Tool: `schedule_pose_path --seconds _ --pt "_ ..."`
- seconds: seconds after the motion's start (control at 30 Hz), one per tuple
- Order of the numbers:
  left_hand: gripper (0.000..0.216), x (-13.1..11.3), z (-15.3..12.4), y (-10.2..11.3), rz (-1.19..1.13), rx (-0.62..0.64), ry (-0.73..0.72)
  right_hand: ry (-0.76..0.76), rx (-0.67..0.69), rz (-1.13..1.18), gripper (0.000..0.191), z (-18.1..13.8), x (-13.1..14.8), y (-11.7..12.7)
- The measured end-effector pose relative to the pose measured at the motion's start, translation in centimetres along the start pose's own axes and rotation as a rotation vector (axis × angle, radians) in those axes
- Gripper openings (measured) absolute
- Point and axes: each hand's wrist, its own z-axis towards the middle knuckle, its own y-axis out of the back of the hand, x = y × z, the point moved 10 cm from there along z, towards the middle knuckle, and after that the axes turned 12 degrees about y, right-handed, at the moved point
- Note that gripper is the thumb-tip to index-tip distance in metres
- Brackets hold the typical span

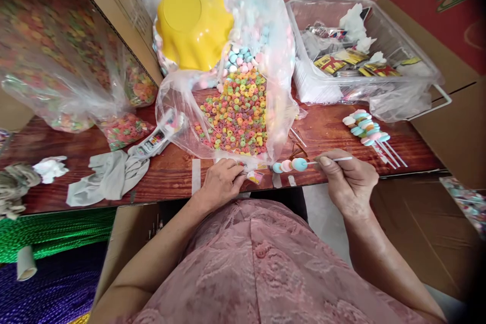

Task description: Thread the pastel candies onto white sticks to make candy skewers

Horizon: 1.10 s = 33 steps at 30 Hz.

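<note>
In the head view, the right hand (353,182) has its fingers closed in a pinch on the white shaft of a loaded stick (299,165), which lies roughly level above the near edge of the worktop (322,134). Blue, pink and pale sweets fill its left end, and bare shaft sticks out to the right of the grip. The left hand (221,181) rests at the near edge, fingers bent and close together beside a small printed packet (255,177); whether they pinch anything I cannot tell.

Just beyond, ring-shaped sweets (235,116) lie loose in the mouth of a clear bag (170,98). A yellow bowl (192,25) sits upside down at the far left of them. More loaded sticks (366,127) lie together on the right, near a clear bin (387,80).

The likeliest mishap is a sweet slipping off: no bare shaft shows past the leftmost one, so a downward tilt of that end could let it slide. Being so near the edge, a dropped piece might roll to the floor. A tug on the thin plastic could spill the rings or, I judge, unsettle the bowl.
</note>
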Motion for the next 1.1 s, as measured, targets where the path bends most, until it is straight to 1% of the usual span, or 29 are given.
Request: schedule_pose_path --seconds 0.17,0.27,0.33,0.5,0.6,0.73,0.8,0.83,0.9,0.93,1.03,1.1 --pt "0.023 -0.4 -0.4 0.1 0.063 0.054 0.023 0.002 0.088 0.004 0.008 0.7 0.4 -1.0" --pt "0.025 -0.1 -0.5 -0.1 0.088 0.076 0.043 -0.047 0.129 0.046 0.012 1.3 0.7 -1.6" --pt "0.024 0.1 -0.4 -0.3 0.091 0.079 0.056 -0.054 0.177 0.063 0.014 1.7 1.0 -2.4" --pt "0.023 0.6 -0.4 -0.5 0.029 0.038 0.070 0.111 0.318 0.018 0.018 2.5 2.3 -4.4" --pt "0.023 0.8 -0.4 -0.3 -0.010 0.029 0.069 0.112 0.329 0.012 0.020 2.7 2.0 -4.5" --pt "0.024 0.7 -0.2 -0.1 -0.021 0.088 0.026 0.016 0.284 0.026 0.018 2.2 0.7 -3.6" --pt "0.024 0.6 -0.2 0.0 -0.039 0.126 -0.009 -0.063 0.228 0.038 0.018 1.4 -0.5 -2.8" --pt "0.024 0.6 -0.2 0.0 -0.053 0.145 -0.025 -0.114 0.178 0.046 0.018 0.9 -1.3 -2.3" --pt "0.024 0.7 -0.2 -0.1 -0.096 0.170 -0.032 -0.227 0.026 0.083 0.020 -0.4 -3.0 -0.9" --pt "0.024 0.9 -0.1 -0.1 -0.129 0.171 -0.017 -0.282 -0.078 0.116 0.020 -1.1 -3.8 0.0" --pt "0.021 2.0 0.3 0.2 -0.295 0.135 0.106 -0.407 -0.416 0.273 0.021 -3.6 -5.7 2.2" --pt "0.019 2.8 0.6 0.4 -0.443 0.099 0.220 -0.458 -0.558 0.390 0.021 -4.8 -6.1 2.7"
